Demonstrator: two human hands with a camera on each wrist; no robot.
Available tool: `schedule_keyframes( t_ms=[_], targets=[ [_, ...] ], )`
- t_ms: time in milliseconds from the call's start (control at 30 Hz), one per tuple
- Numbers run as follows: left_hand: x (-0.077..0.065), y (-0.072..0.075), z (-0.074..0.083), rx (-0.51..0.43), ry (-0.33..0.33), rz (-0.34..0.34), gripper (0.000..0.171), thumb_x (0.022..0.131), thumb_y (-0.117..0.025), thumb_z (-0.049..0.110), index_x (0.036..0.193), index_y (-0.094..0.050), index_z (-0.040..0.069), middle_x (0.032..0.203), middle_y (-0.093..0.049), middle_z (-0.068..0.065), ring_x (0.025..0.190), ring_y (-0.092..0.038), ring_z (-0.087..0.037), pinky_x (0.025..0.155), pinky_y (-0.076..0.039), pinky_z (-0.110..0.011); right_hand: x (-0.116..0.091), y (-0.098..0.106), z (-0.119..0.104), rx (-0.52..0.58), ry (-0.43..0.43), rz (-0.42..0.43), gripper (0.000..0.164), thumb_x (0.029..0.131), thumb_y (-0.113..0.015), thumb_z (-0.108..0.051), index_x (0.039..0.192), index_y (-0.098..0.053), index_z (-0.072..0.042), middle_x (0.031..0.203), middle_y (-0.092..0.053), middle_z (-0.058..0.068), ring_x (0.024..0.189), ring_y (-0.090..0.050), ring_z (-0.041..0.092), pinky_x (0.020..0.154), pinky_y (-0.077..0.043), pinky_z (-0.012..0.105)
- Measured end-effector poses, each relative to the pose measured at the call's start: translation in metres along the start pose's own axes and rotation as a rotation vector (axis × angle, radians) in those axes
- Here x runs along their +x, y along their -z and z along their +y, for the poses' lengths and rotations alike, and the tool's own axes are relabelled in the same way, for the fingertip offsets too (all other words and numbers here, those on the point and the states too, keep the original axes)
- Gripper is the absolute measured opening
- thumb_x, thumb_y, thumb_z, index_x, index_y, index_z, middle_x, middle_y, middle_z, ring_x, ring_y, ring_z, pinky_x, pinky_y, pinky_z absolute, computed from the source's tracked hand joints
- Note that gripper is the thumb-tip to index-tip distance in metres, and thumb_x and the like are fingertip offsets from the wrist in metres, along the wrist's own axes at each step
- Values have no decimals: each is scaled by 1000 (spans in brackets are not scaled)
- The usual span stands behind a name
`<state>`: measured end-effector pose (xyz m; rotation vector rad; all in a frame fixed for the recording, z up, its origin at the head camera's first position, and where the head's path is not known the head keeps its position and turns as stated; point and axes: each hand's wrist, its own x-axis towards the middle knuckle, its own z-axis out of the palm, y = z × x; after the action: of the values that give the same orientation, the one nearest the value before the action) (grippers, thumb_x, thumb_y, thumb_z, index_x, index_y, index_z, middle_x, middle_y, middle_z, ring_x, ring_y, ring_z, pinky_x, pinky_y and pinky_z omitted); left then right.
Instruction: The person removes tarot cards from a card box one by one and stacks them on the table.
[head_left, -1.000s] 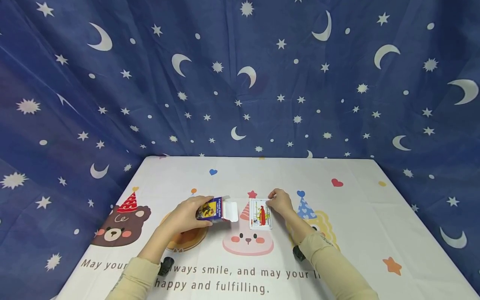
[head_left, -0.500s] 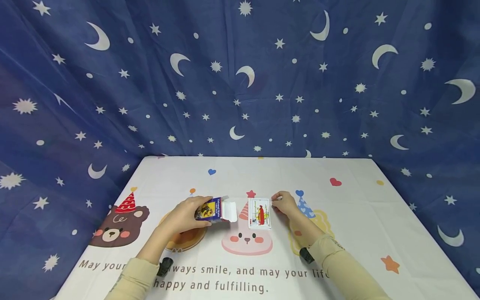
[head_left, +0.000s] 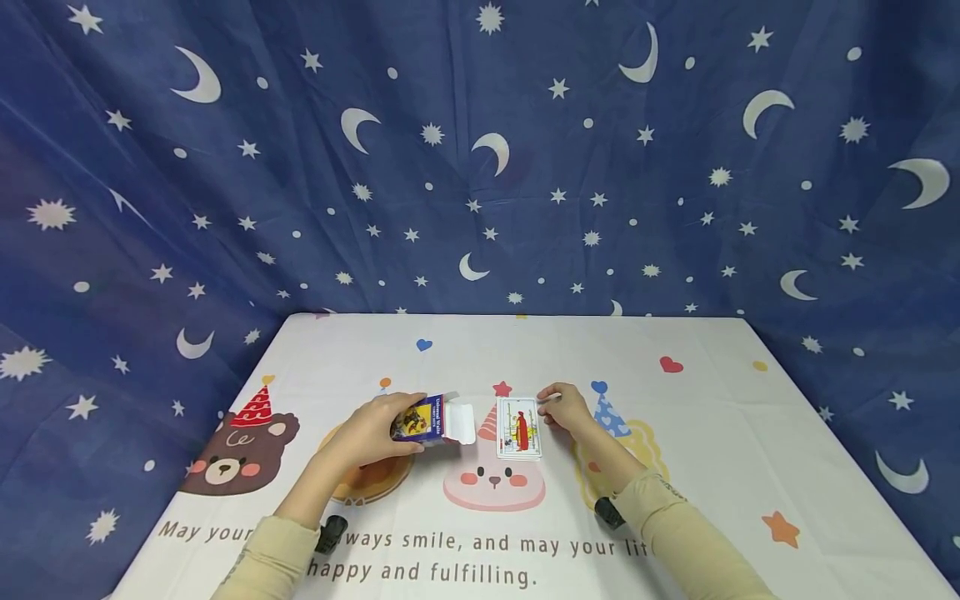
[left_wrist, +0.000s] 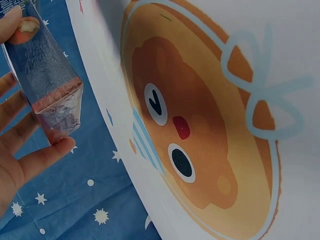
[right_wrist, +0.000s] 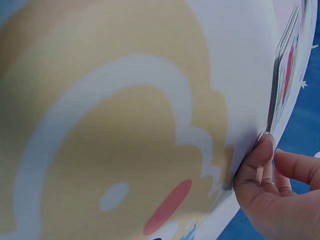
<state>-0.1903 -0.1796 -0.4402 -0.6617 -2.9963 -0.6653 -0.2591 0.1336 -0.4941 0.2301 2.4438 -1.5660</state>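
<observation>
My left hand [head_left: 372,432] holds a blue and yellow card box [head_left: 422,418] lettered "Universal Waite". The box lies on its side above the cloth, its white flap turned out to the right. In the left wrist view, clear plastic film [left_wrist: 62,116] covers the box's end, and fingers and thumb reach round it. A small stack of tarot cards [head_left: 518,428] lies face up right of the box, a red-robed figure on top. My right hand [head_left: 566,409] is at the stack's upper right corner, fingers loosely bent. One fingertip touches the stack's edge in the right wrist view [right_wrist: 280,185].
A white tablecloth [head_left: 480,358] with cartoon animals and printed words covers the table. Behind the table's far edge hangs a blue curtain [head_left: 420,167] with moons and stars. Black wrist devices [head_left: 331,533] are worn on both arms.
My right hand drew back slightly from the stack's corner to the right, then came back to it. The left hand and the box have stayed in place.
</observation>
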Motion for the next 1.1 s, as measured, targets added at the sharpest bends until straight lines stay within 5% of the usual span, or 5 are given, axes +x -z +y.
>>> schedule_keyframes(
  t_ms=[400, 1100],
  targets=[
    [-1, -1, 0, -5, 5, -3, 75, 72, -81, 33, 136, -50, 10, 132, -57, -12, 120, -54, -31, 101, -44, -51, -2, 3, 4, 31, -19, -31, 21, 86, -51, 6, 106, -57, 6, 66, -60, 2, 52, -50, 7, 47, -43, 16],
    [0, -1, -3, -4, -31, 2, 75, 72, -81, 32, 136, -50, 7, 131, -58, -14, 119, -54, -32, 100, -45, -49, -36, 8, 13, -4, -12, -145, 19, 86, -51, 5, 105, -57, 5, 69, -65, 7, 54, -51, 9, 51, -45, 19]
  ],
)
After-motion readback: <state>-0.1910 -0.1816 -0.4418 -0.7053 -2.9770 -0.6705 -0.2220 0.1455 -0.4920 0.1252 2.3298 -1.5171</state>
